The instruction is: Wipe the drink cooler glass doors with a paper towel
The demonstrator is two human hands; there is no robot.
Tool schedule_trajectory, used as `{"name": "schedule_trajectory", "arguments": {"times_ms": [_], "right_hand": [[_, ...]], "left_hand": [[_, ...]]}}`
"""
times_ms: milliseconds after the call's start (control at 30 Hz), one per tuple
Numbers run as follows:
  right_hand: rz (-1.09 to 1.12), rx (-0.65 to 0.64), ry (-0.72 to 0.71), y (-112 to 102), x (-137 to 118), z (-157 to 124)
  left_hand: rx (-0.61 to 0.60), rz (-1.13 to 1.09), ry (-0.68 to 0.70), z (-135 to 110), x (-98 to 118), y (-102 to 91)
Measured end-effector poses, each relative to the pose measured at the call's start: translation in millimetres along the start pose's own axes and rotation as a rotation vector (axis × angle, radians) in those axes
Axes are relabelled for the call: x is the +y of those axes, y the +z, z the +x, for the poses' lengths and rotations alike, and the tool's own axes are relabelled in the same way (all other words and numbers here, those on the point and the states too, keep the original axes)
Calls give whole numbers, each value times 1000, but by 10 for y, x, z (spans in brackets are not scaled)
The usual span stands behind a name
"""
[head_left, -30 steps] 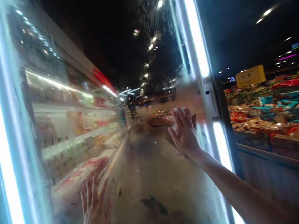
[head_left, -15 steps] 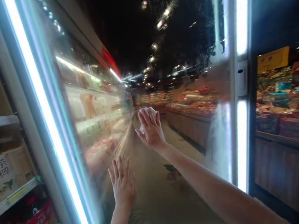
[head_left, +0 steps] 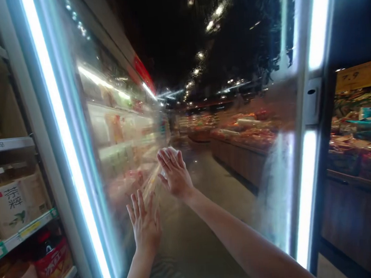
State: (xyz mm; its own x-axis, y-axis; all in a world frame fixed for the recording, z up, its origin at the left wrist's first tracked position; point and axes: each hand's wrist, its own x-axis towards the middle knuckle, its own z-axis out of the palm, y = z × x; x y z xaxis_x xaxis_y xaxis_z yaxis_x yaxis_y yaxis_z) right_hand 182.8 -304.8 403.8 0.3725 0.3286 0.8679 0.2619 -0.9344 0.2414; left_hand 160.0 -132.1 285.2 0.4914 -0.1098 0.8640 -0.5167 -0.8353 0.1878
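A tall glass door (head_left: 223, 237) stands in front of me, with bright light strips along both sides. My right hand (head_left: 176, 177) lies flat against the glass near its middle. Under its palm and fingers is a crumpled white cloth (head_left: 163, 172), perhaps a paper towel; only its edges show. Lower and to the left, my left hand (head_left: 146, 227) is spread open with its palm toward the pane and nothing in it. Whether the left palm touches the glass, I cannot tell. Whitish haze (head_left: 272, 200) covers the lower right of the pane.
On the left, shelves hold boxed drinks (head_left: 15, 206) and a red package (head_left: 53, 262). A door handle or lock plate (head_left: 311, 102) sits on the right frame. Beyond the glass are a lit display case (head_left: 116, 139) and a wood-sided produce stand (head_left: 237, 157).
My right hand has slid left and slightly down over the glass with the white cloth. The left hand has shifted a little left. The view has turned slightly left.
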Motion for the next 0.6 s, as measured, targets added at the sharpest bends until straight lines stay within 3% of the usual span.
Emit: {"name": "schedule_trajectory", "arguments": {"times_ms": [67, 167, 233, 267, 333, 433, 500, 533, 600], "right_hand": [[16, -29, 41, 42, -66, -465], [-19, -24, 21, 196, -145, -1768], [-74, -20, 26, 224, 29, -2376], [-97, 2, 48, 164, 212, -2467], [-129, 79, 147, -147, 739, -2207], [-150, 207, 339, -898, 1651, -1275], [-167, 242, 363, -1278, 2061, -887], [-169, 238, 363, -1361, 2145, -877], [-161, 202, 361, -1278, 2054, -1261]], "left_hand": [[20, -13, 13, 55, 136, 10], [45, -33, 27, -80, 362, 74], [56, -35, 15, -223, 490, 153], [59, -34, 1, -278, 546, 201], [69, -34, -27, -325, 652, 295], [91, -44, -5, -267, 809, 399], [99, -49, 18, -224, 899, 452], [97, -51, 19, -220, 932, 481], [95, -44, 0, -260, 967, 552]]}}
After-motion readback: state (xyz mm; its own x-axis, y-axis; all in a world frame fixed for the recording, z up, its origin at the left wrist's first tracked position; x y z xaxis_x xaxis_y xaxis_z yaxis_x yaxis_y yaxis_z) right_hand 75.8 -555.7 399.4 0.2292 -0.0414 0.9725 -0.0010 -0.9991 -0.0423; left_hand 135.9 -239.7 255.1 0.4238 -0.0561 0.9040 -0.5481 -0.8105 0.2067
